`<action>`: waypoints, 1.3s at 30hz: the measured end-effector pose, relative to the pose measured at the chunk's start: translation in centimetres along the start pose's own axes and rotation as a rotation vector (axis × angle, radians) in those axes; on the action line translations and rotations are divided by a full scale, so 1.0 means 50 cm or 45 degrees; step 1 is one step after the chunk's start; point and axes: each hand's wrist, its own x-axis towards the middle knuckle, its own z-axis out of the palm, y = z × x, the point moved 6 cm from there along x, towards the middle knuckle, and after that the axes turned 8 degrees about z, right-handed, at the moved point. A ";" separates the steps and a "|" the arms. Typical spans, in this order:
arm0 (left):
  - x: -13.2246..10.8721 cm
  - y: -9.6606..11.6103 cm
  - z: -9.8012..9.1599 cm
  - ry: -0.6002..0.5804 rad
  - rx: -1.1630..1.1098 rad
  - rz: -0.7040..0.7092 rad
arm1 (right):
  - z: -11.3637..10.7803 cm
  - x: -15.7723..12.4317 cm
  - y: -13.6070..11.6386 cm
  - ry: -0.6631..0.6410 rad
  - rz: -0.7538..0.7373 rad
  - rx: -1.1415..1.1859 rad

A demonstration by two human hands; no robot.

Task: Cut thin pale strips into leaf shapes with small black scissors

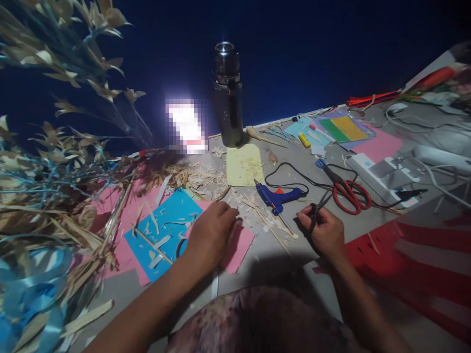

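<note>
My left hand (213, 233) is over pink paper (241, 247), its fingers curled; whatever they may hold is hidden. Beside its wrist lies a blue sheet (162, 230) strewn with dry scraps. My right hand (326, 230) is closed around the dark handle of a pair of scissors (314, 215), with the blades pointing away from me. Between the hands and farther back, a blue hot glue gun (275, 197) lies on its side, a glue stick in its rear. Larger red-handled scissors (348, 192) lie just beyond my right hand.
A dark metal flask (228, 103) stands behind a yellow pad (245, 166). Dried flowers (91, 63) and blue ribbon (35, 289) crowd the left. A white power strip (382, 179) with cables and a red slatted object (415, 260) are at right. A blurred bright screen (187, 127) glows behind.
</note>
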 end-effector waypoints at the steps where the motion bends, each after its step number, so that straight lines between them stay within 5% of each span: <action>1: 0.018 0.010 0.022 -0.041 0.031 0.009 | 0.000 0.000 0.000 0.001 -0.006 0.002; 5: 0.043 0.005 0.065 -0.091 0.067 0.011 | -0.001 0.000 -0.002 -0.004 -0.011 0.010; 13: -0.011 -0.089 -0.002 0.131 -0.148 -0.140 | -0.001 -0.004 0.002 0.033 0.090 0.010; 20: 0.062 -0.059 0.045 -0.086 0.103 0.105 | -0.001 -0.005 -0.006 0.028 0.092 -0.005; 23: 0.059 -0.067 0.012 0.052 -0.215 -0.077 | -0.008 -0.011 -0.020 0.041 0.125 0.071; 26: 0.024 -0.080 -0.014 0.197 -0.774 -0.481 | -0.009 -0.023 -0.044 0.012 0.273 0.294; 29: -0.013 -0.061 -0.015 0.348 -1.196 -0.797 | 0.034 -0.049 -0.099 -0.259 0.404 0.599; 33: -0.036 -0.021 -0.008 0.581 -1.316 -0.927 | 0.145 -0.108 -0.194 -0.847 0.413 0.757; 36: -0.044 -0.005 -0.004 0.682 -1.327 -0.883 | 0.190 -0.126 -0.224 -0.860 0.345 0.738; 39: -0.054 -0.001 0.010 0.625 -1.478 -0.911 | 0.203 -0.125 -0.223 -0.747 0.305 0.671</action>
